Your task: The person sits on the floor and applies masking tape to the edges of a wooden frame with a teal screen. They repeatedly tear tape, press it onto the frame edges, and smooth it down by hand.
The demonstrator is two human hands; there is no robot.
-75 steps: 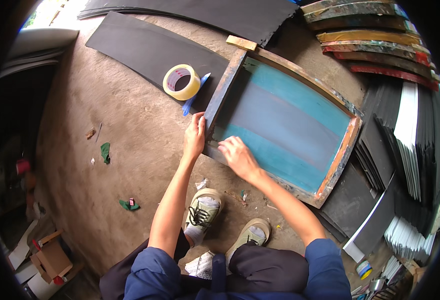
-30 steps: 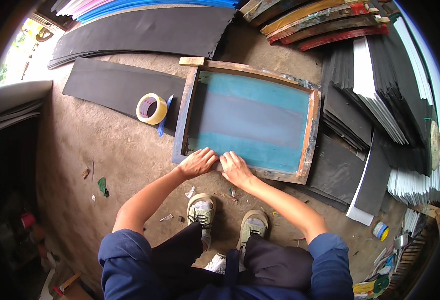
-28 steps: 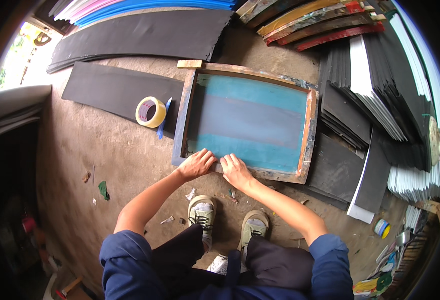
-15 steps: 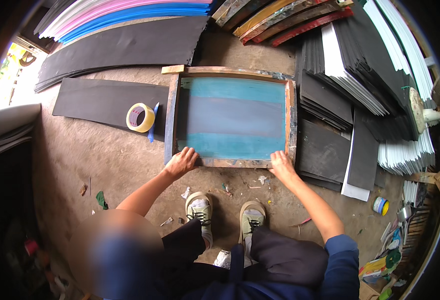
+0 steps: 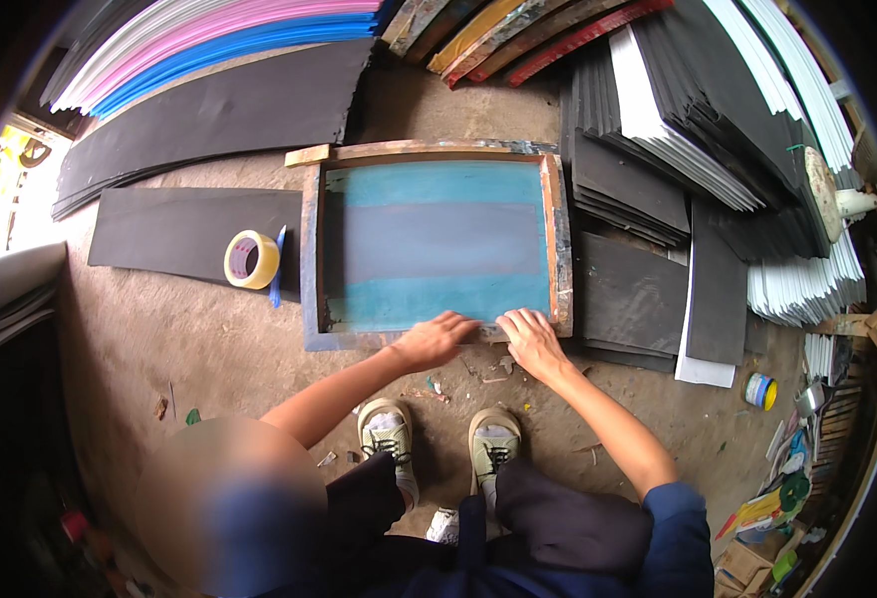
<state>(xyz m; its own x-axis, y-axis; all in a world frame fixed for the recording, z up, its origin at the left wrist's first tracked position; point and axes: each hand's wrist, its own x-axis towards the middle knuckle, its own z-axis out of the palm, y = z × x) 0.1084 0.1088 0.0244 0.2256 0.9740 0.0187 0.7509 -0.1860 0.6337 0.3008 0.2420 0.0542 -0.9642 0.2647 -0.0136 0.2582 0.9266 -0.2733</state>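
Observation:
A screen-printing frame (image 5: 558, 261), wooden with teal mesh and a greyish middle band, lies in front of me. Near the middle of its close rail is my left hand (image 5: 434, 339), its fingers pointing right and smeared by motion, so their grip is unclear. My right hand (image 5: 532, 341) is bent over the same rail, right of the left hand, with its fingers curled on the wood. Left of the frame, a roll of clear yellowish tape (image 5: 267, 261) and a thin blue strip (image 5: 277, 271) rest on a black sheet (image 5: 159, 227).
Stacked black sheets (image 5: 623, 289) lie close to the frame's right side. More wooden frames (image 5: 498, 40) lean at the back. Pink, white and blue sheets (image 5: 249, 60) are piled at the far left. A small yellow-and-blue tub (image 5: 760, 391) stands on the floor at right.
My left hand has moved right along the close rail, from the left corner to near its middle. The right hand has shifted slightly left. The whole view has shifted a little.

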